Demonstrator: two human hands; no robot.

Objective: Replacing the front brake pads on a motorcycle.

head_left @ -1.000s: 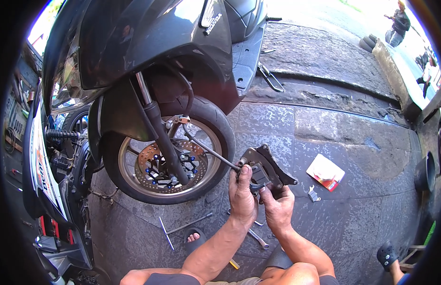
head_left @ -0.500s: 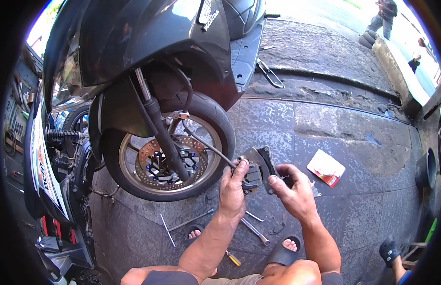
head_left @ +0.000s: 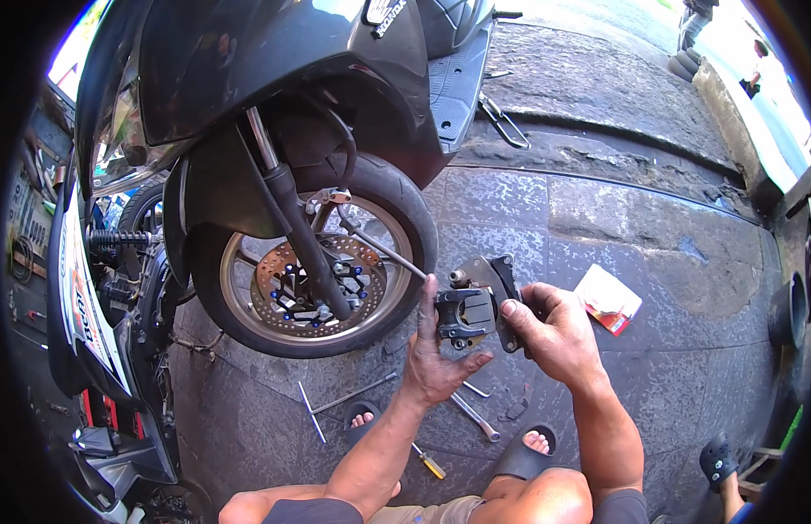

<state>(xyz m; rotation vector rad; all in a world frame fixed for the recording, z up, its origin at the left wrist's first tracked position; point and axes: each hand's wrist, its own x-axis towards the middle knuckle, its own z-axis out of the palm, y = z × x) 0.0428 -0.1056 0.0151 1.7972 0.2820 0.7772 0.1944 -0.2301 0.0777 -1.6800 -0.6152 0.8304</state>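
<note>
In front of me is a brake caliper [head_left: 467, 316], dark grey metal with flat pad faces showing in its opening. My right hand [head_left: 552, 330] grips its dark bracket [head_left: 505, 278] at the right side, thumb in front. My left hand [head_left: 432, 356] is open at the caliper's left edge, fingers stretched upward and thumb spread out below it. Whether those fingers bear any of its weight I cannot tell. A brake hose [head_left: 384, 249] runs from the scooter's fork to behind my left fingers. The drilled brake disc [head_left: 274, 262] sits on the front wheel [head_left: 423, 236].
On the floor lie a T-handle wrench [head_left: 311, 410], a long wrench [head_left: 475, 417], a yellow-handled screwdriver [head_left: 433, 467] and a white and red package [head_left: 608, 297]. A second motorcycle [head_left: 91, 323] stands at left. Another person's clog [head_left: 718, 461] shows at lower right.
My left hand has loosened from its pinch at the hose end and opened its fingers beside the caliper. The caliper has turned, showing more of its opening. My right hand still holds the bracket.
</note>
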